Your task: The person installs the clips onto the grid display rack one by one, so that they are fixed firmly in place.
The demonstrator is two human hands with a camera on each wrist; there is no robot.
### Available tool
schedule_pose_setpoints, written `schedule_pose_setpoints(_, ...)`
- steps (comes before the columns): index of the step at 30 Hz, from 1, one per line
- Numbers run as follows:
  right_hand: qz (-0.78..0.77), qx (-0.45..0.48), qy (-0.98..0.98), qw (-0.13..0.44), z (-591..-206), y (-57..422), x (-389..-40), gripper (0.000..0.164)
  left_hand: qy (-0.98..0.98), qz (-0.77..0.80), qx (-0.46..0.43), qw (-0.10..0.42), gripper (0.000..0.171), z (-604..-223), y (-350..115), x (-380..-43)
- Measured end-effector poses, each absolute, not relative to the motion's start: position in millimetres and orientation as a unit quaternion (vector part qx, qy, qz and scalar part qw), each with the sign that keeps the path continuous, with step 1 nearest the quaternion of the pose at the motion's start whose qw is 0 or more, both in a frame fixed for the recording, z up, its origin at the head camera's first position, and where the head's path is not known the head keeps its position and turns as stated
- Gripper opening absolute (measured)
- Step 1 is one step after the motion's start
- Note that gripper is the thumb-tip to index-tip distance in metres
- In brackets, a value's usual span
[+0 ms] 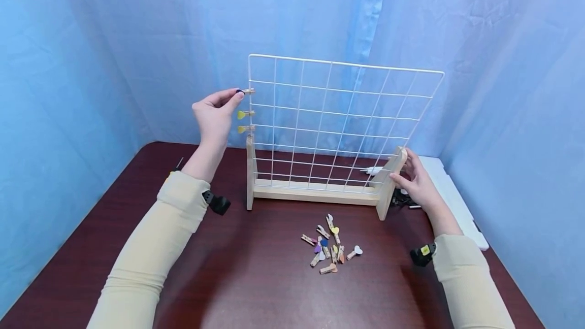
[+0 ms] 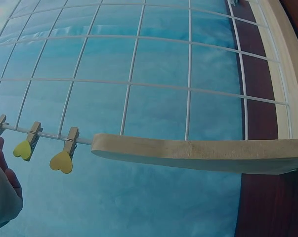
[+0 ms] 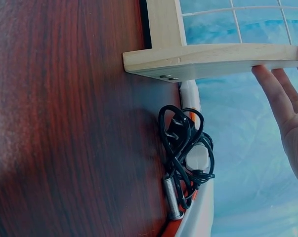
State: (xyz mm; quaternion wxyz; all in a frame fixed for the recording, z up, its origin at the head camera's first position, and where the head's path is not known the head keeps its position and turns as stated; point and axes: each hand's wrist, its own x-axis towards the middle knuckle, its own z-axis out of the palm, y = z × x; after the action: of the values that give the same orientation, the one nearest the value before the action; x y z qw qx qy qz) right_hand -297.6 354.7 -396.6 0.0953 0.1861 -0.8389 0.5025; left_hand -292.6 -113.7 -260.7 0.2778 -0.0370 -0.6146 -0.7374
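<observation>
A wooden clothespin (image 1: 249, 91) with a dark heart is pinched between the thumb and fingertips of the person's left hand (image 1: 215, 116), at the upper left edge of a white wire grid (image 1: 331, 62). Its heart end sits in the fingers; its long axis runs nearly level, the mouth pointing right and meeting the edge wire. Whether it has closed on the wire cannot be told. Just below, two clothespins with yellow hearts (image 1: 241, 122) are clipped to the same wire, parallel to it. The grid stands in a pale wooden base (image 1: 315, 194). The right hand (image 1: 418, 182) grips the right upright (image 1: 388, 187), thumb at the front edge, fingers against the outer face. In front, loose heart clothespins (image 1: 334, 255) lie on a dark red-brown table (image 1: 256, 278). A yellow label (image 1: 425, 250) on the right wrist camera is too small to read. Beyond the right upright is a coiled black cable (image 3: 174, 160); pale blue curtains (image 1: 311, 14) hang behind.
</observation>
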Motion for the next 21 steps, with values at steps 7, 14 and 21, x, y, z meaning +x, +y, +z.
schedule_pose_setpoints(7, 0.51, 0.196, -0.832, 0.094, -396.3, 354.7, -298.7, 0.073, -0.657, -0.687, -0.054, 0.307, 0.031, -258.8, -113.4, -283.4)
schedule_pose_setpoints(14, 0.509, 0.191, -0.834, 0.096, -397.1, 353.1, -297.3, 0.074, -0.7, -0.61, -0.1, 0.357, 0.037, -262.9, -108.4, -256.9)
schedule_pose_setpoints(21, 0.502, 0.186, -0.838, 0.101, -396.0, 352.8, -294.8, 0.074, -0.77, -0.542, -0.176, 0.288, 0.034, -315.5, -85.6, -256.7)
